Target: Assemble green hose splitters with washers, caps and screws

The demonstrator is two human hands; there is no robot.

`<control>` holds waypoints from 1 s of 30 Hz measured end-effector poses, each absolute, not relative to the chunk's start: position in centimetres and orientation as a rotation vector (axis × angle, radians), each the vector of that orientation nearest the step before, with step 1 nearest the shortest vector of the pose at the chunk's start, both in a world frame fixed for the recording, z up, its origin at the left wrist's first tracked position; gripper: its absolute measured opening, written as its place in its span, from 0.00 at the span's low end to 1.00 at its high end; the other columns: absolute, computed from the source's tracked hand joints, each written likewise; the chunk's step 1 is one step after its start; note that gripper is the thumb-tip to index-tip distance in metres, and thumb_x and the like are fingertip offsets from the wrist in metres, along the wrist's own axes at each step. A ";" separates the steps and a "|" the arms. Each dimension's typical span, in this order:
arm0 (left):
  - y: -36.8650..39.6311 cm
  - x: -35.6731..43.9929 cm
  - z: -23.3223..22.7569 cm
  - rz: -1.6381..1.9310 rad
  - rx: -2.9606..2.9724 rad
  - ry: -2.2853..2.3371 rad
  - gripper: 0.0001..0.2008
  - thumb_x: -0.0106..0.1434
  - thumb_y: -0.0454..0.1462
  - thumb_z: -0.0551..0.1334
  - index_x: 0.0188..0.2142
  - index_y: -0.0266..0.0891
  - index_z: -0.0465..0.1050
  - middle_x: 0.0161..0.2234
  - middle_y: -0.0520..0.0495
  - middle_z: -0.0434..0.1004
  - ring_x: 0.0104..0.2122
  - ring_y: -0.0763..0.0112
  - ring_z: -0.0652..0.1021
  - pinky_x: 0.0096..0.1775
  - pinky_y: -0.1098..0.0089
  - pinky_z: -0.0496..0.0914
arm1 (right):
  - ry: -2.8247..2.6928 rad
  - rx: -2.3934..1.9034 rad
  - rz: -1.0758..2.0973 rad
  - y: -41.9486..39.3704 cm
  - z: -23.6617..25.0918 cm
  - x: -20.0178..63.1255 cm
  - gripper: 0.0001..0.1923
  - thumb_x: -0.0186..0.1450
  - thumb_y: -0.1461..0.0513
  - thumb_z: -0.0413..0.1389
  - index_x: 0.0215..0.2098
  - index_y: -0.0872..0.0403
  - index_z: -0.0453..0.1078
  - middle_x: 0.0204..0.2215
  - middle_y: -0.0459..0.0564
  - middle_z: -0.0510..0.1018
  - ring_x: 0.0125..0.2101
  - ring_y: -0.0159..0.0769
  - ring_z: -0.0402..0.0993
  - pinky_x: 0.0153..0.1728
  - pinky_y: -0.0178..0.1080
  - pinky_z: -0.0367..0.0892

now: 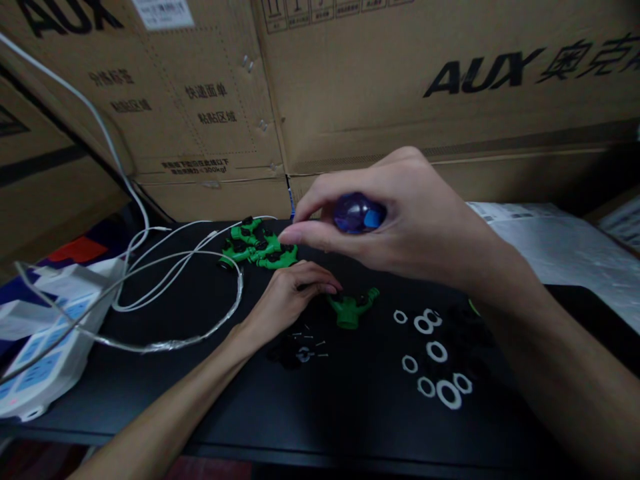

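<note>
My right hand (400,220) is wrapped round the blue-purple translucent handle of a screwdriver (350,212), whose rounded end faces me; its shaft is hidden. Below it, my left hand (300,290) pinches the left side of a green Y-shaped hose splitter (347,313), at a dark part near the fingertips. The splitter's wide round opening faces me, and its right arm points up and right. Close by the left wrist lie several small screws (320,344) and a dark round part with a pale centre (303,355).
More green splitters (260,247) are heaped at the back. Several white rings (437,352) are scattered on the right of the black table (240,413). A power strip (45,367) and looping white cables (165,347) occupy the left. Cardboard boxes (350,107) wall off the back.
</note>
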State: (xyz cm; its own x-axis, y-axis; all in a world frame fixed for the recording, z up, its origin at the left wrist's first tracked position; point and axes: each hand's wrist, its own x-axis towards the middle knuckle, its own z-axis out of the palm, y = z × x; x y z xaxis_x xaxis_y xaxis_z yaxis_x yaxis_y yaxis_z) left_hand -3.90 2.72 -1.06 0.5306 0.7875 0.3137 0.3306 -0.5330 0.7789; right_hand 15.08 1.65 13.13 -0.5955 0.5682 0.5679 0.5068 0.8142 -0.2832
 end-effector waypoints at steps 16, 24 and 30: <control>2.6 -4.3 -1.4 0.823 2.419 0.822 0.12 0.69 0.29 0.61 0.46 0.42 0.81 0.45 0.49 0.83 0.44 0.68 0.80 0.48 0.68 0.74 | -2.236 -0.573 0.296 2.3 12.5 14.9 0.15 0.67 0.49 0.59 0.31 0.49 0.78 0.24 0.40 0.79 0.23 0.26 0.70 0.28 0.33 0.66; 3.0 -4.1 -0.5 0.728 2.060 0.850 0.06 0.68 0.34 0.65 0.42 0.41 0.83 0.42 0.48 0.82 0.43 0.68 0.80 0.48 0.68 0.72 | -1.703 -0.601 0.522 1.2 12.4 14.2 0.30 0.73 0.44 0.48 0.25 0.56 0.73 0.17 0.40 0.65 0.16 0.23 0.57 0.21 0.33 0.61; 3.5 -4.0 -0.9 0.679 1.836 0.766 0.06 0.65 0.33 0.67 0.41 0.39 0.83 0.43 0.47 0.81 0.45 0.67 0.80 0.48 0.69 0.72 | -1.445 -0.654 0.900 1.3 13.8 15.2 0.30 0.71 0.39 0.44 0.23 0.52 0.64 0.09 0.37 0.55 0.10 0.25 0.44 0.11 0.32 0.45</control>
